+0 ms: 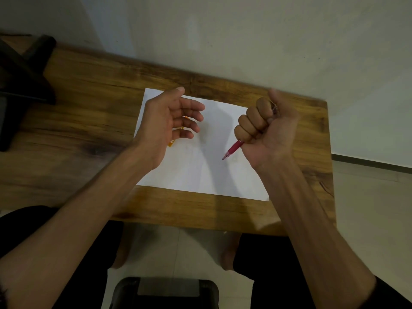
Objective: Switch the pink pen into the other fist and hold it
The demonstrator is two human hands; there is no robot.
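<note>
Wooden tabletop [89, 103] w/ one white sheet [200, 170]; we fist our right hand [265, 128] round one red pen [233, 150], left hand [169, 121] fingers apart over one orange object [171, 142].

table [93, 103]: warm brown wood, with darker streaked grain and a dark knot-like patch on the left
paper [200, 170]: plain white sheet, grey shadows of the hands across it
pen [233, 150]: red barrel with a clear tip section, held in the right hand [265, 128]
orange thing [172, 141]: orange-yellow, mostly hidden behind the left hand [169, 121]; what it is cannot be told
wall [245, 36]: pale greenish off-white, unpatterned
floor [178, 250]: light, pale tiles with faint joints
stool [165, 291]: black frame near, with a grey middle panel
dark object [20, 81]: black, far left on the table
clothing [267, 264]: black
</note>
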